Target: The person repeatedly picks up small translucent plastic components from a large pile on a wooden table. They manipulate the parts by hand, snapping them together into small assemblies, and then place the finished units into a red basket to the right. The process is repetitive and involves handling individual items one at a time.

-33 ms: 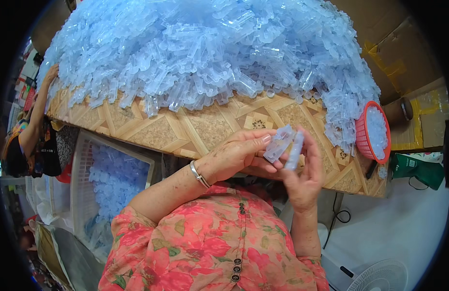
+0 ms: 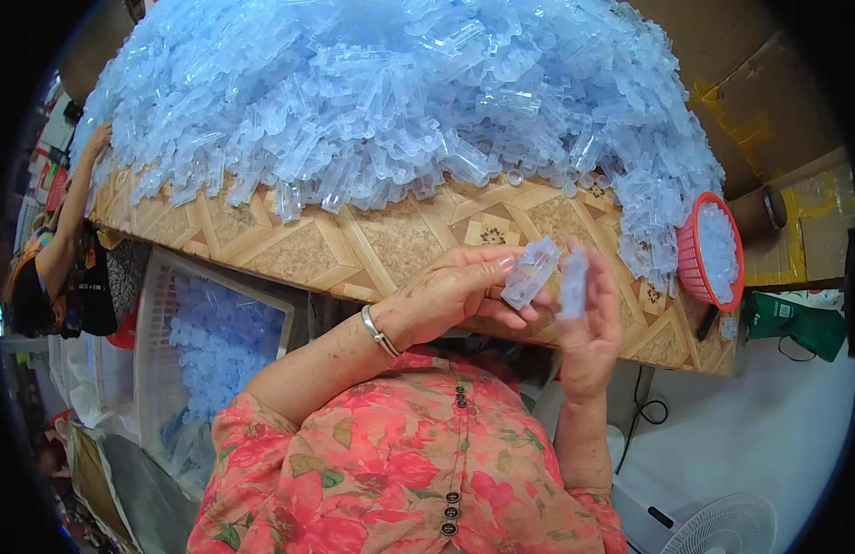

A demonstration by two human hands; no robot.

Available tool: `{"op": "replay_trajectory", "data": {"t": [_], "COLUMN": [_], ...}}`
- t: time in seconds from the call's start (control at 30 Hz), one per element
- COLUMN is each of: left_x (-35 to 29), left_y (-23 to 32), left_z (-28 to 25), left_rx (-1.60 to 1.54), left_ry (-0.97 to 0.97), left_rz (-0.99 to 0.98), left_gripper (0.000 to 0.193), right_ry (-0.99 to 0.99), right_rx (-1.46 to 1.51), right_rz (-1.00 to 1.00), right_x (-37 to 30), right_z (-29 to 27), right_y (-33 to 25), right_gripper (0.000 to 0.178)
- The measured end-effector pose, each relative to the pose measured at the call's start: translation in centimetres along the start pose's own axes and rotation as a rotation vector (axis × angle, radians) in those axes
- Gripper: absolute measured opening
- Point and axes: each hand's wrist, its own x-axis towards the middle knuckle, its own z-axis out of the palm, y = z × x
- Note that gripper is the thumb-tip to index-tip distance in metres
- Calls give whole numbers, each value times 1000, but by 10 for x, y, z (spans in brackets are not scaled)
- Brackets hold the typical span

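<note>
Between the thumb and fingers of my left hand (image 2: 478, 288) is a clear rectangular plastic piece (image 2: 531, 273), tilted and pinched near its edge. A silver bangle circles that wrist. Just to its right, my right hand (image 2: 593, 328) holds a second translucent plastic piece (image 2: 573, 284) against its fingers, smeared a little by motion. A narrow gap separates the two pieces. Both hands are above the near edge of the wood-patterned table (image 2: 390, 242). Beyond them a large heap of similar clear bluish plastic pieces (image 2: 353, 111) covers most of the tabletop.
A red basket (image 2: 690, 258) of small translucent parts stands at the table's right edge. Below left is a white crate (image 2: 155, 351) with bluish pieces. Cardboard boxes (image 2: 769, 102) and a green bag (image 2: 792, 325) are at right, a fan (image 2: 727, 526) below. Another person's arm (image 2: 72, 208) reaches the heap's left side.
My right hand has shifted slightly to the right with its plastic piece, widening the gap to the piece in my left hand. The left hand has hardly moved.
</note>
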Motion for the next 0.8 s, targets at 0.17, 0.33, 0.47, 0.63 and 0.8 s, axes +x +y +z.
{"op": "replay_trajectory", "data": {"t": [0.17, 0.33, 0.47, 0.63, 0.8], "left_x": [1, 8, 8, 11, 15], "left_y": [2, 1, 1, 0, -3], "left_z": [2, 2, 4, 5, 9], "left_rx": [13, 401, 774, 1171, 1309], "left_ry": [16, 53, 95, 154, 157], "left_rz": [27, 63, 100, 249, 385], "left_gripper": [50, 43, 51, 54, 54], "right_ry": [60, 102, 125, 220, 176], "right_rx": [564, 558, 378, 264, -355], "right_rz": [313, 474, 508, 509, 226], "right_x": [3, 5, 7, 8, 3], "right_z": [-18, -33, -47, -54, -49], "right_y": [1, 2, 8, 12, 17], "right_gripper": [59, 58, 57, 55, 43]}}
